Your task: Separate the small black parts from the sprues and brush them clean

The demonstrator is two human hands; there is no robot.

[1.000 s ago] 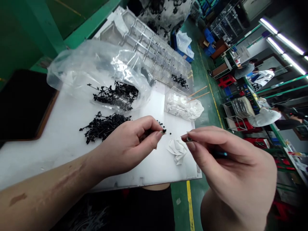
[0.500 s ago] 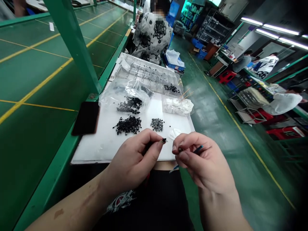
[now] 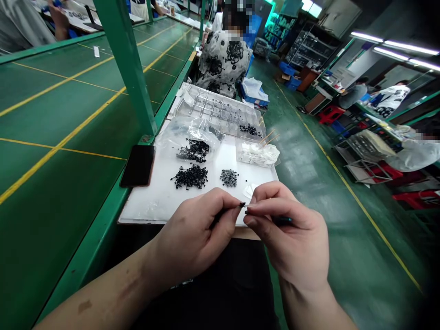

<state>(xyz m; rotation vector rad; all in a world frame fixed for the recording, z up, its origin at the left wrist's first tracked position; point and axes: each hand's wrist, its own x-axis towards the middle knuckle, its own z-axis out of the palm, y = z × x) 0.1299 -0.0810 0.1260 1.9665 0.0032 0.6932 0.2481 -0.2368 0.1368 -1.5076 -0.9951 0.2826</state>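
The left hand (image 3: 202,233) pinches a small black part (image 3: 242,204) between thumb and forefinger, its dark end poking out just beside the right hand (image 3: 295,233); whether the two hands touch there, I cannot tell. The right fingers are closed too, seemingly on a tiny dark piece (image 3: 246,212) at their tips, while a blue-ended item (image 3: 287,219) shows behind them, mostly hidden. Both small things are held in the air above the near edge of the table (image 3: 151,208). The black part is probably very light and fairly stiff, perhaps moulded plastic, judging by the thin-stemmed pieces in the black pile (image 3: 189,177); such stems would likely bend or snap if squeezed crosswise. A gentle fingertip pinch close to the thicker end should suit it best, leaving the other end free. The heaped small rings (image 3: 228,178) look smooth and apt to slip or roll, so they want a light hold on the outer rim, one at a time, with the pads rather than the nails.
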